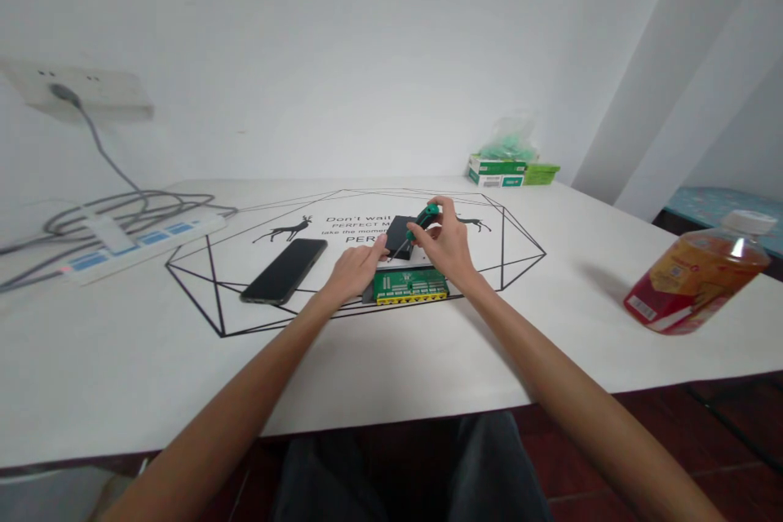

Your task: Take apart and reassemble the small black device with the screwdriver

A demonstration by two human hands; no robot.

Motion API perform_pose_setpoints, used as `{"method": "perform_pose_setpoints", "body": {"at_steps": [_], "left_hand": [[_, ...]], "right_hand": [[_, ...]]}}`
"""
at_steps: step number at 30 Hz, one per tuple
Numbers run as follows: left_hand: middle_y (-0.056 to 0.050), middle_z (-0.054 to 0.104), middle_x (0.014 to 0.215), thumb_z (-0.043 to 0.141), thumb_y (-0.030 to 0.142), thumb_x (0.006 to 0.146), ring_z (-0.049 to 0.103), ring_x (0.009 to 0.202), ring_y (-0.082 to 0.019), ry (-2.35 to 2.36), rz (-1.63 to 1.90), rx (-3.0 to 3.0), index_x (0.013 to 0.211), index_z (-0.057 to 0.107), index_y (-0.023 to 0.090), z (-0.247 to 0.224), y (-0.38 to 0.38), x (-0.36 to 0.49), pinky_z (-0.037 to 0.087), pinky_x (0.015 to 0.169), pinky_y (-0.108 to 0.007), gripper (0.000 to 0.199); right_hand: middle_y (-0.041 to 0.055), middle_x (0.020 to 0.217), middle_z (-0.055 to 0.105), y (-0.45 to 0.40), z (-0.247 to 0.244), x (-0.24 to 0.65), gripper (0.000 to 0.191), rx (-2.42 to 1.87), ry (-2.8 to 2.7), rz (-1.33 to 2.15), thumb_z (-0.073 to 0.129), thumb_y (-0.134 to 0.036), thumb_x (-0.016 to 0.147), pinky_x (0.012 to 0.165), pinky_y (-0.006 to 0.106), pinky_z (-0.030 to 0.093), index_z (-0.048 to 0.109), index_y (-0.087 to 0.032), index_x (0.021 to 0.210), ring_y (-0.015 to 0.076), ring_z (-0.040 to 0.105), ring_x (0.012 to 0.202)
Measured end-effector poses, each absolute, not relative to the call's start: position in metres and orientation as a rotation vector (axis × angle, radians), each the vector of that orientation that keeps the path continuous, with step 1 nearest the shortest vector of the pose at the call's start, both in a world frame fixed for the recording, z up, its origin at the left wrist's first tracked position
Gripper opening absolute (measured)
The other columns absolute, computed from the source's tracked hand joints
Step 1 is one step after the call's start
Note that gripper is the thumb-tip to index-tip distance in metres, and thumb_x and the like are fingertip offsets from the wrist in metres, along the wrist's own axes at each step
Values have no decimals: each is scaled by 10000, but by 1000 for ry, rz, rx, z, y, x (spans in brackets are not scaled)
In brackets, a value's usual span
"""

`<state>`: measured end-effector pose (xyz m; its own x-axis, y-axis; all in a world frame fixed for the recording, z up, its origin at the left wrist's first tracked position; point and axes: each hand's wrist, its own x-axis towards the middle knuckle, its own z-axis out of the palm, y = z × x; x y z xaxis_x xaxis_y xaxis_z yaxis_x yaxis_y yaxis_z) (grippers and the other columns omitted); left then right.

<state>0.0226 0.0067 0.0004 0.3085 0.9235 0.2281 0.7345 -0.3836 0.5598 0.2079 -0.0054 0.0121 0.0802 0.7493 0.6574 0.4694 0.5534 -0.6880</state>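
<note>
A green circuit board (409,284) with a row of yellow ports along its front edge lies on the white table (391,375). Behind it sits a black rectangular piece (399,230); whether the two are joined I cannot tell. My right hand (451,241) grips a green-and-black screwdriver (423,218), its thin shaft slanting down and left to the parts. My left hand (358,269) is closed at the left edge of the board, thumb near the screwdriver tip. Its fingertips are partly hidden, and the tip's exact contact point is too small to make out.
A black phone (285,271) lies left of my left hand. Farther left are a white power strip (147,245) and coiled grey cable (128,200). At the back right stand green-and-white boxes (498,170). A drink bottle (694,273) stands near the right edge.
</note>
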Motion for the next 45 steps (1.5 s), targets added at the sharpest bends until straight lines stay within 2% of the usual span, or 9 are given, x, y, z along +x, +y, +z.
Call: {"method": "perform_pose_setpoints", "body": {"at_steps": [13, 22, 26, 29, 33, 37, 41, 45], "left_hand": [[-120, 729, 1040, 165, 531, 954, 601, 1119, -275, 1443, 737, 2244, 1024, 736, 144, 0, 6, 23, 369, 997, -356, 693], [-110, 739, 1009, 181, 540, 950, 622, 1084, -265, 1442, 799, 2219, 968, 751, 143, 1, 4, 24, 404, 972, -351, 695], [-75, 750, 973, 273, 517, 928, 653, 1016, -253, 1522, 841, 2238, 901, 762, 166, -1, 12, 20, 439, 933, -337, 603], [-55, 749, 985, 409, 461, 882, 658, 1012, -253, 1496, 881, 2251, 856, 768, 187, -2, 19, 15, 464, 903, -331, 453], [-53, 732, 1054, 540, 368, 822, 670, 980, -254, 1490, 908, 2263, 982, 755, 201, -2, 20, 12, 484, 888, -348, 316], [-73, 742, 1011, 584, 331, 794, 671, 958, -254, 1478, 888, 2323, 986, 756, 184, -1, 17, 13, 497, 865, -343, 296], [-48, 752, 970, 575, 353, 815, 670, 952, -245, 1456, 884, 2399, 901, 772, 221, -4, 17, 13, 495, 830, -333, 252], [-35, 756, 950, 568, 372, 832, 677, 930, -236, 1439, 907, 2422, 897, 773, 234, -7, 18, 11, 488, 803, -313, 255]], "right_hand": [[38, 781, 667, 2, 6, 209, 451, -1084, -1572, 241, 589, -457, 810, 551, 293, 485, 391, -207, 1129, 151, 624, 532], [30, 769, 679, -2, 10, 206, 456, -1087, -1532, 295, 604, -440, 794, 540, 285, 490, 393, -215, 1131, 157, 641, 543], [22, 786, 673, -6, 16, 207, 457, -1052, -1468, 372, 613, -430, 781, 529, 270, 503, 386, -225, 1121, 162, 668, 566], [40, 839, 670, -8, 20, 210, 476, -1022, -1415, 417, 611, -437, 781, 516, 262, 514, 371, -229, 1136, 167, 682, 589], [49, 859, 662, -11, 25, 212, 503, -1001, -1364, 456, 607, -434, 788, 521, 275, 542, 350, -232, 1170, 167, 681, 590], [43, 837, 655, -15, 28, 210, 511, -990, -1345, 476, 606, -415, 790, 539, 298, 564, 348, -228, 1190, 167, 677, 581], [47, 848, 664, -18, 29, 207, 520, -980, -1346, 499, 614, -425, 786, 542, 294, 567, 348, -231, 1188, 170, 683, 593], [60, 867, 663, -19, 28, 206, 517, -976, -1367, 485, 594, -435, 801, 537, 287, 560, 342, -226, 1201, 181, 693, 625]]}}
